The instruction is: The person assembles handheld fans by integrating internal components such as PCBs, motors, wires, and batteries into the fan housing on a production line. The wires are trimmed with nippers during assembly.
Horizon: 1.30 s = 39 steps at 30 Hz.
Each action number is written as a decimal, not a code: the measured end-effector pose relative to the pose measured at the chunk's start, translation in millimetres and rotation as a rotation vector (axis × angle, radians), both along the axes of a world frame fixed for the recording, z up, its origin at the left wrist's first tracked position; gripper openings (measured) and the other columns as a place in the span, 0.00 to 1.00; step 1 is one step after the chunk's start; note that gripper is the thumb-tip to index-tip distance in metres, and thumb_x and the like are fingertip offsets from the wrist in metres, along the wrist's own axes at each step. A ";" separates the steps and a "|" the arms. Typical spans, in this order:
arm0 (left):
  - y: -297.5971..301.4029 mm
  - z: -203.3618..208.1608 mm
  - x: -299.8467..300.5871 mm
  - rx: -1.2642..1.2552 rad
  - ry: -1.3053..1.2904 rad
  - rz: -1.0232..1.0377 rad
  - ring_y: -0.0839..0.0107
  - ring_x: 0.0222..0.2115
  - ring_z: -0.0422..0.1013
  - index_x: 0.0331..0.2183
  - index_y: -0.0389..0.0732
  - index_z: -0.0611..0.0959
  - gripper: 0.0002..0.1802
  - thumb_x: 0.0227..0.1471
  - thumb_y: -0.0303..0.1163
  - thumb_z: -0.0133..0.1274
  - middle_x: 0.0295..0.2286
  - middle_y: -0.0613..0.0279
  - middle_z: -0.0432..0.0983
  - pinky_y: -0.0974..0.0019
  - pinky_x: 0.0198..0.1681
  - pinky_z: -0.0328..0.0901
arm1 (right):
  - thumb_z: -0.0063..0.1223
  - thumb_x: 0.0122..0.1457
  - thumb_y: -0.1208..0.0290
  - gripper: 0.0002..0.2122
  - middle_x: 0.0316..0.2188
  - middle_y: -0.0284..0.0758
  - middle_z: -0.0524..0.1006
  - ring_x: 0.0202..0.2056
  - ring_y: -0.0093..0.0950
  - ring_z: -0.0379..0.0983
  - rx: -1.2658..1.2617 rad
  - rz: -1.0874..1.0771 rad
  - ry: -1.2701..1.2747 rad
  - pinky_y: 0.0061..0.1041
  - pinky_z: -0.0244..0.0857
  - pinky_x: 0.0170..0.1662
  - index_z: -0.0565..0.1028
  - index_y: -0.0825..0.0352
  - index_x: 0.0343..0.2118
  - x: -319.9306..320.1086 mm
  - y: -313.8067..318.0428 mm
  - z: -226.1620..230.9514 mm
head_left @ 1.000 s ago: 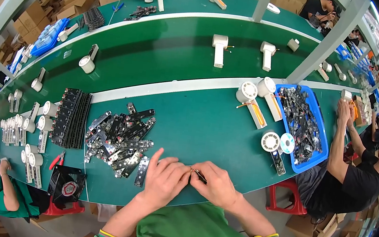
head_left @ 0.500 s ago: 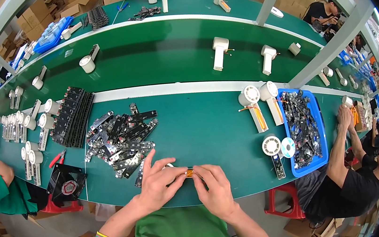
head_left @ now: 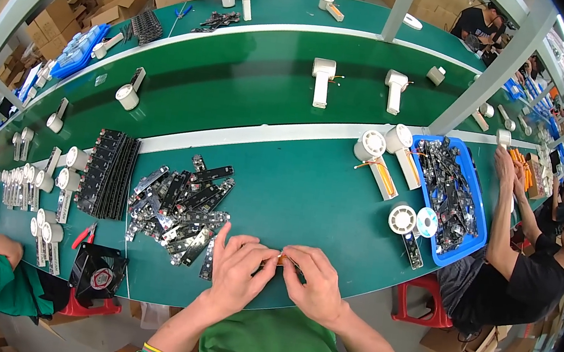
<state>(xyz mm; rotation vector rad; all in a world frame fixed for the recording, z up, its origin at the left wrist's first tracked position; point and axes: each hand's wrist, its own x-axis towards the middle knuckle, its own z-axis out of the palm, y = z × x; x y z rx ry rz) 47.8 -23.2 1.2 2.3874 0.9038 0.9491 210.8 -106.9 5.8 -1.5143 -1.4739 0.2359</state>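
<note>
Orange part (head_left: 279,258): a small piece that sat between your two hands at the near edge of the green table (head_left: 308,193), mostly hidden by your fingers.
Left hand (head_left: 240,269): your fingertips pinched the left end of the orange part, knuckles up.
Right hand (head_left: 311,283): your thumb and forefinger pinched the right end, so both hands met over it.
Grip: the part lay right at the fingertips of both hands, not in either palm.
Circuit strips (head_left: 179,209): a loose heap of dark strips lay just left of your left hand.
Blue tray (head_left: 466,192): held more dark parts, well off to your right.
Black fan (head_left: 98,271): stood at the table edge, far left.
</note>
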 end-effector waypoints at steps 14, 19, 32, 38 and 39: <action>-2.0 0.0 4.9 -0.099 -0.045 0.054 0.66 0.40 0.77 0.31 0.45 0.89 0.07 0.46 0.27 0.71 0.30 0.68 0.83 0.48 0.66 0.58 | 0.65 0.57 0.85 0.12 0.41 0.42 0.84 0.39 0.40 0.83 -0.034 -0.012 0.015 0.34 0.80 0.41 0.81 0.72 0.44 -4.1 -2.1 -0.1; -5.6 -1.7 9.5 0.064 -0.025 0.080 0.63 0.39 0.78 0.29 0.45 0.89 0.08 0.43 0.25 0.72 0.28 0.66 0.82 0.48 0.64 0.61 | 0.65 0.57 0.85 0.12 0.40 0.42 0.84 0.39 0.40 0.83 -0.036 -0.037 0.020 0.34 0.79 0.41 0.81 0.72 0.44 -7.0 -2.6 -2.4; -4.6 -0.3 10.5 0.138 0.010 0.065 0.63 0.38 0.79 0.30 0.44 0.89 0.10 0.41 0.24 0.72 0.28 0.67 0.82 0.49 0.63 0.62 | 0.67 0.56 0.86 0.13 0.41 0.42 0.83 0.38 0.40 0.83 0.022 -0.089 -0.048 0.34 0.79 0.40 0.81 0.72 0.44 -10.5 -2.0 -7.1; -4.6 -1.6 11.1 0.132 0.008 0.067 0.62 0.38 0.79 0.30 0.44 0.89 0.10 0.41 0.24 0.72 0.28 0.66 0.82 0.49 0.61 0.64 | 0.67 0.56 0.86 0.13 0.41 0.41 0.83 0.38 0.40 0.83 0.028 -0.112 -0.089 0.35 0.79 0.40 0.81 0.71 0.44 -12.0 -2.1 -9.1; -5.1 -0.4 10.7 0.133 0.009 0.068 0.62 0.38 0.79 0.30 0.44 0.89 0.10 0.41 0.24 0.72 0.28 0.66 0.82 0.49 0.61 0.64 | 0.66 0.56 0.86 0.13 0.41 0.41 0.83 0.38 0.40 0.83 0.026 -0.111 -0.089 0.35 0.79 0.40 0.81 0.72 0.44 -12.3 -1.9 -8.9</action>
